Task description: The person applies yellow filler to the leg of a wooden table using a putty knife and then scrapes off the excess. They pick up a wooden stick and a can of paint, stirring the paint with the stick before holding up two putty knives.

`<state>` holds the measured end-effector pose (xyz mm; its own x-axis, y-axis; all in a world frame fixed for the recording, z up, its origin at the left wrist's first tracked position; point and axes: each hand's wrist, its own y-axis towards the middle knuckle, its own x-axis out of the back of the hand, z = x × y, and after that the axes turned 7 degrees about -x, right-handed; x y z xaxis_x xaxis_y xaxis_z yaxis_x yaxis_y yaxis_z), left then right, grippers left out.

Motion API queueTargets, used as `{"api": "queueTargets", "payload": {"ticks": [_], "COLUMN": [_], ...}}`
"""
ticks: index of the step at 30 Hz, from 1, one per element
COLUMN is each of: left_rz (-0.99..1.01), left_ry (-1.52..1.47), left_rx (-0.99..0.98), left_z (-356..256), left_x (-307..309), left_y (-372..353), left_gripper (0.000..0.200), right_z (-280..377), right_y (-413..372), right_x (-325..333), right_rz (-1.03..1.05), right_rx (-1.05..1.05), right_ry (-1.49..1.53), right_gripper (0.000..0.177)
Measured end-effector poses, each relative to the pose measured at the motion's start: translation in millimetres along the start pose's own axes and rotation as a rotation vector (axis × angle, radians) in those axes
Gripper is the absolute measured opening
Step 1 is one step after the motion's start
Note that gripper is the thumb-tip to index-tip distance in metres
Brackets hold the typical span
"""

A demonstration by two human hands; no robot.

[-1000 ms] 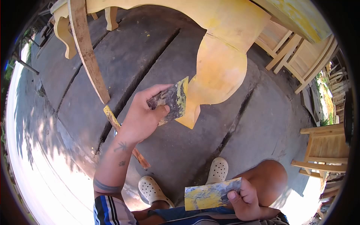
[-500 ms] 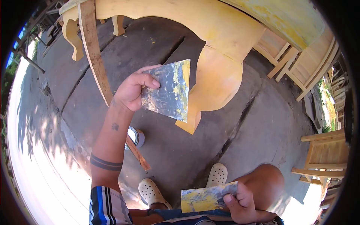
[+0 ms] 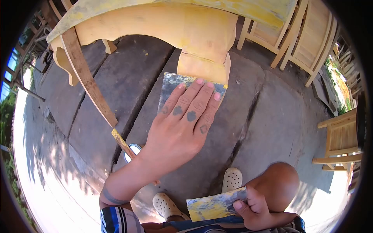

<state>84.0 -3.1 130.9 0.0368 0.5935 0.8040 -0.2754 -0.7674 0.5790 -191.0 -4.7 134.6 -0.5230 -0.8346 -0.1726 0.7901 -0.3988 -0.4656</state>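
Note:
My left hand holds a grey, yellow-smeared flat scraper sheet, its fingers stretched over the upper face and its thumb hidden. The sheet's far edge lies against the leg of a yellowish wooden table. My right hand, low in the view, grips a second smeared sheet between thumb and fingers, close to my knee. Below my left forearm stands an open can, partly covered, with a yellow-smeared wooden stick across it.
A curved wooden piece slants down from the table's left end. Unpainted wooden chairs stand at the upper right and right. My feet in light clogs rest on the cracked concrete floor.
My left hand has turned over and brought its sheet against the table leg. The head view has shifted, so the table appears further left. My right hand has barely moved.

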Motion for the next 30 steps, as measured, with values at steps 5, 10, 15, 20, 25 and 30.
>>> {"api": "queueTargets", "payload": {"ticks": [5,10,15,20,25,30], "left_rz": [-0.11,0.075,-0.076,0.093,0.211,0.406], "left_ry": [0.038,-0.115,-0.397,-0.487,-0.275,-0.438], "left_rx": [0.032,0.022,0.361,0.451,0.374,0.227], "left_z": [-4,-22,-2,5,-15,-31], "left_x": [-55,-46,18,33,25,3], "left_y": [-13,-52,-4,40,45,-14], "left_gripper": [0.046,0.051,0.058,0.051,0.05,0.055], "right_z": [-4,-16,-10,-7,-1,7], "right_y": [4,3,-3,2,4,3], "right_x": [7,8,-3,0,5,6], "right_rz": [-0.032,-0.042,-0.022,0.008,0.035,0.02], "right_rx": [-0.047,-0.023,0.02,0.07,0.067,0.116], "right_ry": [-0.057,0.016,-0.029,-0.047,-0.081,-0.107], "right_gripper": [0.021,0.021,0.02,0.018,0.017,0.017]}}
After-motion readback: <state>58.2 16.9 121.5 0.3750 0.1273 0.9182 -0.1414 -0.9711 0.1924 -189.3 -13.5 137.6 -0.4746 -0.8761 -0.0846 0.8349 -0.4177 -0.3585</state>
